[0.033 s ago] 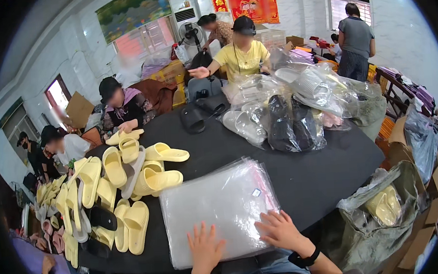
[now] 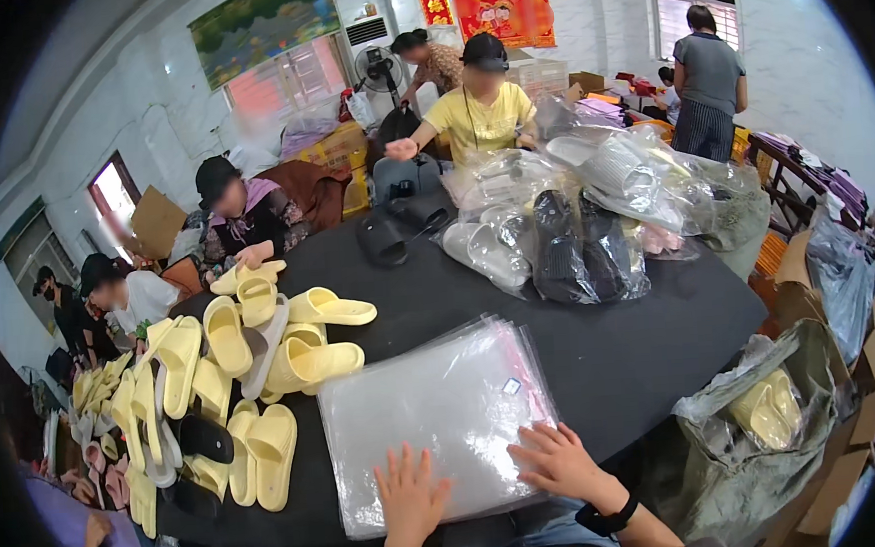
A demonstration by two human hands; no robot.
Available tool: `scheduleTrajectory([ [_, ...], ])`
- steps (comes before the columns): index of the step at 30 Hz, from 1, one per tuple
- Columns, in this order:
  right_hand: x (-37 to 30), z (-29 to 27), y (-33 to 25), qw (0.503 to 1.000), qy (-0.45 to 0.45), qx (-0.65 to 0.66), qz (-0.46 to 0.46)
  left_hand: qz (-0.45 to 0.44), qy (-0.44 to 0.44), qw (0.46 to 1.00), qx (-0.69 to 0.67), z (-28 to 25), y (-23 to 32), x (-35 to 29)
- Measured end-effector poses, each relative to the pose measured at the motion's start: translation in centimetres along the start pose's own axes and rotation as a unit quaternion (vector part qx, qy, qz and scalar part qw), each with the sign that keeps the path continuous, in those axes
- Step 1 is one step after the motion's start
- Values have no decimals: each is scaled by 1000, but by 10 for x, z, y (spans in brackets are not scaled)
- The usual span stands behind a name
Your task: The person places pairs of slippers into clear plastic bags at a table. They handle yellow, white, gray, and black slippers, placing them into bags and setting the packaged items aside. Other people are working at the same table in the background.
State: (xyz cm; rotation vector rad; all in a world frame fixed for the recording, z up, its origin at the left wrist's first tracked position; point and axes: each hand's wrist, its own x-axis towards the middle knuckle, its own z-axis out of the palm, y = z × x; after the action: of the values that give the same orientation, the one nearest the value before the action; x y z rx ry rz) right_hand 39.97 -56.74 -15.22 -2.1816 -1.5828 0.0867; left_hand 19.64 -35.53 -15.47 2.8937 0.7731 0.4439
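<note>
A stack of clear plastic bags (image 2: 426, 405) lies flat on the black table (image 2: 604, 374) right in front of me. My left hand (image 2: 413, 491) rests palm down on its near edge, fingers spread. On the near right corner lies my right hand (image 2: 566, 463), also flat with its fingers apart. Neither hand grips anything. A small white label (image 2: 512, 386) shows on the stack, near a pinkish strip along its right side. Left of the bags are several yellow slippers (image 2: 272, 454), mixed with grey ones and a black slipper (image 2: 205, 438).
Bagged slippers (image 2: 561, 251) are heaped at the far right of the table, with loose black slippers (image 2: 383, 239) to their left. A person in yellow (image 2: 483, 120) is across the table; others are at the left. An open sack (image 2: 759, 454) stands by cardboard boxes (image 2: 850, 469) at right.
</note>
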Motion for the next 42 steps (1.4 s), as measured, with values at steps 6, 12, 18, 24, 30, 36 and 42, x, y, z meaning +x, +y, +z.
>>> scheduleTrajectory([
  [6,-7,-15,14,999,15,37,13,0,28,1000,4,19,-2,-2],
  [12,-76,-116,56,943,237,-100,211,-1,22,1000,-6,19,1,0],
  [18,-194,-176,106,820,286,-276,413,22,20,998,58,35,-11,-6],
  [24,-303,-180,136,704,243,-283,605,-1,-23,997,75,35,-14,-7],
  [30,-348,-162,201,737,133,-204,631,76,12,993,89,14,0,0],
  [36,-328,-123,255,751,-39,-276,598,57,2,995,87,11,-2,0],
  [42,-370,-107,281,779,113,-245,567,62,8,997,44,19,-4,3],
])
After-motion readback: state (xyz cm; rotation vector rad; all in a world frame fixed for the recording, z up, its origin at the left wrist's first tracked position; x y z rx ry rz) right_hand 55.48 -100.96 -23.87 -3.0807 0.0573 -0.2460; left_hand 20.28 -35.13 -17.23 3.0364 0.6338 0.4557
